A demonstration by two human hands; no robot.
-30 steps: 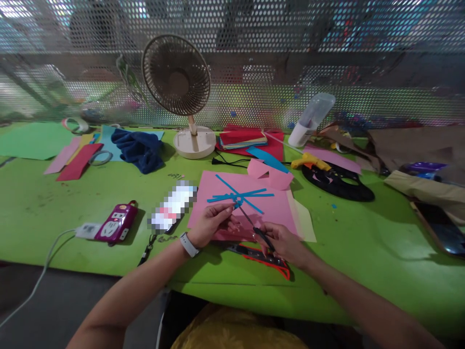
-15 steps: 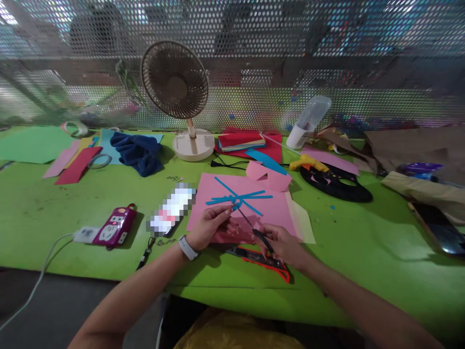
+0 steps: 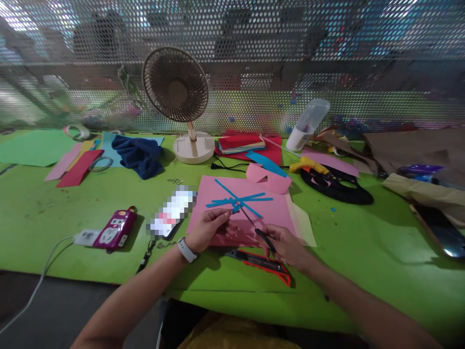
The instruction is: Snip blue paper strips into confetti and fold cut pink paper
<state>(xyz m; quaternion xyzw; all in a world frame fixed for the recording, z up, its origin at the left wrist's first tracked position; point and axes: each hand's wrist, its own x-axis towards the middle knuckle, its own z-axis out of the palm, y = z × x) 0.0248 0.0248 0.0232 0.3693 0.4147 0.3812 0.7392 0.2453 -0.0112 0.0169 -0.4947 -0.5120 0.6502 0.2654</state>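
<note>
My right hand [image 3: 281,243] is closed around the black handles of a pair of scissors [image 3: 262,237], whose blades point up and left over the pink paper [image 3: 276,228]. Between the thumb and fingers of my left hand [image 3: 217,225] is a small piece of blue paper [image 3: 236,208], right at the scissor tips. Thin blue paper strips [image 3: 252,198] lie crossed on the pink sheet just beyond, with small blue bits near their middle. Below my hands a utility knife [image 3: 263,261] with an orange-red edge rests on the green table.
A phone [image 3: 174,211] and a purple power socket [image 3: 115,228] lie to the left. Behind stand a fan [image 3: 194,145] and a stack of coloured paper [image 3: 241,144]. A yellow glue gun [image 3: 308,165] rests on a black piece; another phone [image 3: 438,228] is far right.
My hands stay nearly in place, with the scissor tips still at the small blue piece. The whole view has shifted slightly downward in the picture.
</note>
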